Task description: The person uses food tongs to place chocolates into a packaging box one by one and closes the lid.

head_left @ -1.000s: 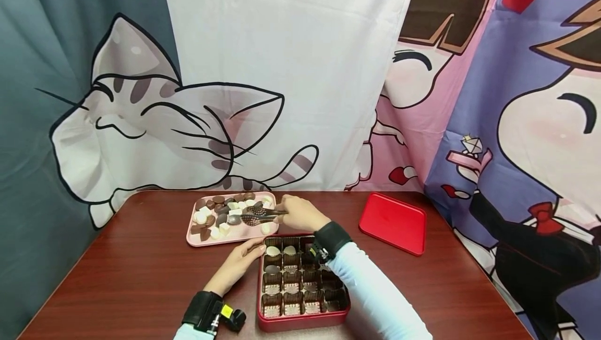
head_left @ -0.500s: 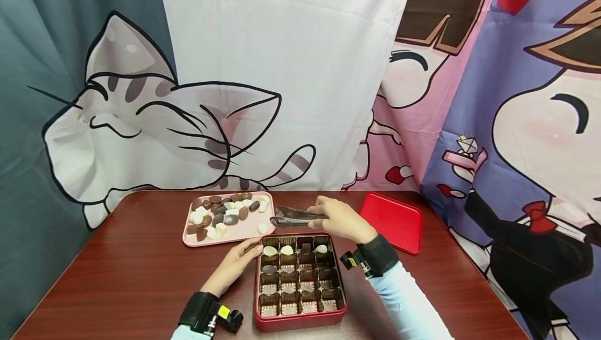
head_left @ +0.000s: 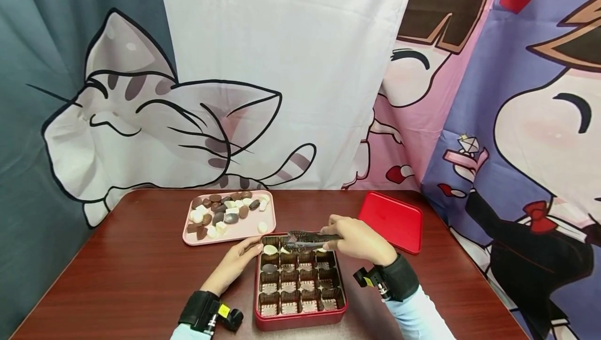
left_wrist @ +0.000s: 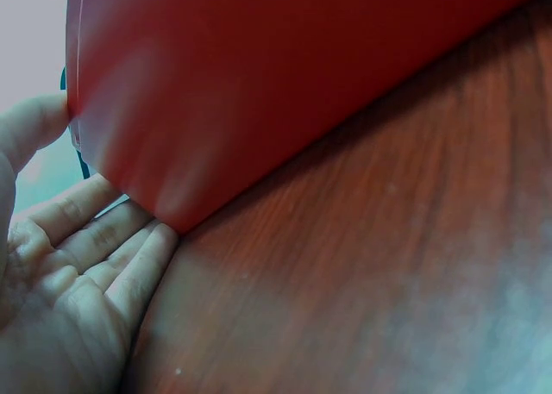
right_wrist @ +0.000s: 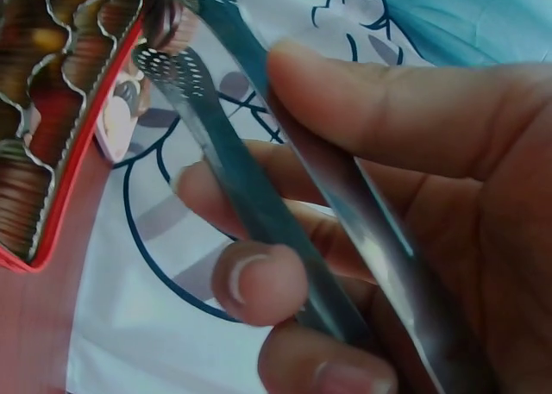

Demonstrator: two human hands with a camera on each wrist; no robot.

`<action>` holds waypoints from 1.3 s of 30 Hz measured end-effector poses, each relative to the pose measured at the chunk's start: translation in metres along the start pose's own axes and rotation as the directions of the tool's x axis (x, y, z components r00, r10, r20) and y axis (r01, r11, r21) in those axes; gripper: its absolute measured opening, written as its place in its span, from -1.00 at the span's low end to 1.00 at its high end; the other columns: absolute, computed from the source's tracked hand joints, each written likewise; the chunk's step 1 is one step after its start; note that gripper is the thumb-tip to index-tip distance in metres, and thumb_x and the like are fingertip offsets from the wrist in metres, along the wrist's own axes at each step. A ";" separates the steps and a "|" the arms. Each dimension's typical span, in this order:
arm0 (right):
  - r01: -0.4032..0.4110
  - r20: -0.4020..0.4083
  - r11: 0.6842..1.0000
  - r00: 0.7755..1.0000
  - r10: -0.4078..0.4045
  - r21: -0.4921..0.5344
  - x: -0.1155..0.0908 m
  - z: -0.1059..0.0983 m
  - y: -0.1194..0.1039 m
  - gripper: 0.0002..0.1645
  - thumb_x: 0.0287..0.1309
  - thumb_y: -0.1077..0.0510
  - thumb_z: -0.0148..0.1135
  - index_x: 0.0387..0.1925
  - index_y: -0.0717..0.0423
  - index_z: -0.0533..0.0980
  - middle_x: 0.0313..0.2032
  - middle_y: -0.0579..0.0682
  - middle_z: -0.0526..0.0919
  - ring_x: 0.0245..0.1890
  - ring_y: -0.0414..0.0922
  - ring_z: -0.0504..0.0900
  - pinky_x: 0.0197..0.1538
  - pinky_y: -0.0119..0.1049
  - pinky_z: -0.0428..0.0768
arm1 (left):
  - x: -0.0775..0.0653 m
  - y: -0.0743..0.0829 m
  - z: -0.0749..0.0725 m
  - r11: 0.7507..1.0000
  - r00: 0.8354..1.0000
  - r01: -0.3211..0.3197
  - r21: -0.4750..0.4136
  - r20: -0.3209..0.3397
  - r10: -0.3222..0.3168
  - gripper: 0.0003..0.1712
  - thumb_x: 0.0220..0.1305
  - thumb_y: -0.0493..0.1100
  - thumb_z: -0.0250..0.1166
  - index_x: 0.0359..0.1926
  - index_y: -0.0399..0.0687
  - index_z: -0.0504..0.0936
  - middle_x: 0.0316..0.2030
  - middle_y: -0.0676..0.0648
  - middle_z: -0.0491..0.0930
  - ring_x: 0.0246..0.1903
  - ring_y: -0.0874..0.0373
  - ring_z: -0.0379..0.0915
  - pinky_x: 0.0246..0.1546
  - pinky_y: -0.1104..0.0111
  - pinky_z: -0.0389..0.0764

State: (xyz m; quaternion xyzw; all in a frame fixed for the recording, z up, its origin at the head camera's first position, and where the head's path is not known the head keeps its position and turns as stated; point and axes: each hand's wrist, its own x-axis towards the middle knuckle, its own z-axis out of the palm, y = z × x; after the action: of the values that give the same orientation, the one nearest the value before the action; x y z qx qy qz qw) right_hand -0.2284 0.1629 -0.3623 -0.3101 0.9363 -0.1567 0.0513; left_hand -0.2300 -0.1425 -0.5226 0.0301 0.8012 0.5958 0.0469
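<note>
In the head view, a red box (head_left: pixel 300 322) with a gold compartment insert stands at the table's front. My left hand (head_left: pixel 233 267) holds its far left corner, thumb at the rim and fingers against the outer wall (left_wrist: pixel 285 84). My right hand (head_left: pixel 361 238) grips metal tongs (head_left: pixel 310 242), their perforated tips over the box's far row. A brown piece (right_wrist: pixel 164 19) shows between the tips in the right wrist view; its kind is unclear. A white oval chocolate (head_left: pixel 269 250) sits in the far left compartment, a dark one (head_left: pixel 269 268) just nearer. The tongs partly cover the other far-row pieces.
Behind the box to the left lies a pink tray (head_left: pixel 253 228) with several white, brown and dark chocolates. A red lid (head_left: pixel 392 222) lies at the back right of the brown table (head_left: pixel 141 267). A printed curtain (head_left: pixel 281 43) hangs behind the table.
My right hand drew the tongs rightward from the pink tray, then brought them forward over the box's far row. My left hand stayed at the box's corner.
</note>
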 end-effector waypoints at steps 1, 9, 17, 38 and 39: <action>0.001 0.009 1.000 1.000 0.000 -0.003 -0.002 0.001 0.000 -0.58 0.22 0.13 0.39 0.09 0.18 0.68 -0.38 -0.13 0.50 -0.49 -0.27 0.32 -0.40 -0.45 0.25 | 0.000 0.000 0.000 1.000 1.000 -0.001 -0.003 0.003 0.001 -0.39 0.47 -0.02 0.20 0.41 -0.21 0.43 0.36 -0.28 0.49 0.38 -0.19 0.39 0.42 -0.07 0.39; -0.028 0.050 1.000 0.998 0.028 -0.001 -0.006 0.010 -0.001 -0.57 0.20 0.10 0.40 0.09 0.15 0.69 -0.37 -0.13 0.51 -0.52 -0.27 0.30 -0.40 -0.45 0.23 | 0.001 0.000 0.000 1.000 1.000 -0.009 -0.004 -0.001 0.009 -0.40 0.47 -0.02 0.20 0.40 -0.21 0.43 0.34 -0.27 0.51 0.37 -0.17 0.40 0.42 0.00 0.39; -0.054 0.049 0.998 0.997 0.053 0.030 -0.002 0.009 -0.003 -0.55 0.22 0.09 0.38 0.13 0.14 0.67 -0.34 -0.14 0.52 -0.48 -0.24 0.34 -0.38 -0.41 0.26 | 0.001 -0.001 0.000 1.000 1.000 -0.014 -0.004 0.005 0.014 -0.40 0.47 -0.02 0.20 0.40 -0.21 0.43 0.34 -0.27 0.51 0.37 -0.17 0.41 0.39 0.06 0.40; -0.167 -0.121 0.986 0.979 0.166 0.000 0.072 0.008 -0.038 -0.71 0.21 0.06 0.38 -0.08 0.07 0.76 -0.28 -0.02 0.62 -0.38 -0.13 0.52 -0.27 -0.19 0.51 | 0.001 -0.001 0.000 1.000 1.000 -0.008 -0.007 0.005 0.008 -0.39 0.48 0.00 0.19 0.41 -0.21 0.42 0.35 -0.30 0.50 0.38 -0.20 0.39 0.42 -0.09 0.39; -0.166 -0.122 0.986 0.979 0.163 -0.020 0.077 0.011 -0.039 -0.74 0.21 0.05 0.38 -0.12 0.05 0.77 -0.28 -0.02 0.62 -0.38 -0.12 0.53 -0.26 -0.18 0.54 | 0.001 -0.001 0.000 1.000 1.000 -0.008 -0.009 0.005 0.008 -0.39 0.48 -0.01 0.19 0.41 -0.21 0.42 0.34 -0.30 0.50 0.37 -0.20 0.40 0.42 -0.08 0.39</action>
State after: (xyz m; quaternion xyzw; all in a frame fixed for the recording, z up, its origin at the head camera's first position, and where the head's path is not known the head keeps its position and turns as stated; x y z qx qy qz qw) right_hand -0.2662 0.0845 -0.3598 -0.2224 0.9624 -0.1562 0.0034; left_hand -0.2312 -0.1421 -0.5234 0.0343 0.7982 0.5996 0.0468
